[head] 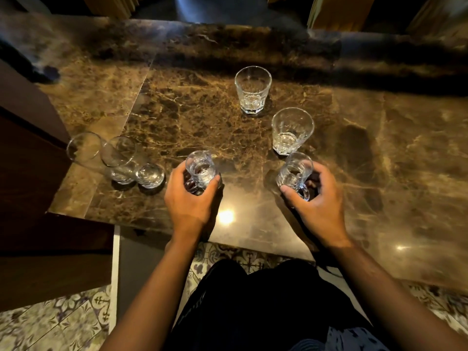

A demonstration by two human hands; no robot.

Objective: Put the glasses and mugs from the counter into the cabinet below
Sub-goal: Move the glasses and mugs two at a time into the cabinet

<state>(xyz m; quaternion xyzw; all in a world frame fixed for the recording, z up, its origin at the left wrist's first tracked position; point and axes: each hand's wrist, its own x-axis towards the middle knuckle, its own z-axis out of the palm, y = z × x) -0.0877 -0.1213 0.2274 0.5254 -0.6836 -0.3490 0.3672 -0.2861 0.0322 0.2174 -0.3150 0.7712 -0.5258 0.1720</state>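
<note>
Glass mugs upright near counter (pixel 253 224) front edge | left hand (pixel 188 198) wraps left mug (pixel 200 171) | right hand (pixel 316 198) wraps right mug (pixel 295 173) | cabinet lies below, unseen

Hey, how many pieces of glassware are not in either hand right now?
4. Two faceted tumblers stand mid-counter, one far and one nearer. Two tall glasses stand tight together at the left edge, so a third there could be hidden.

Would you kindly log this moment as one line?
left hand: grips mug | right hand: grips mug | counter: four glasses
</note>
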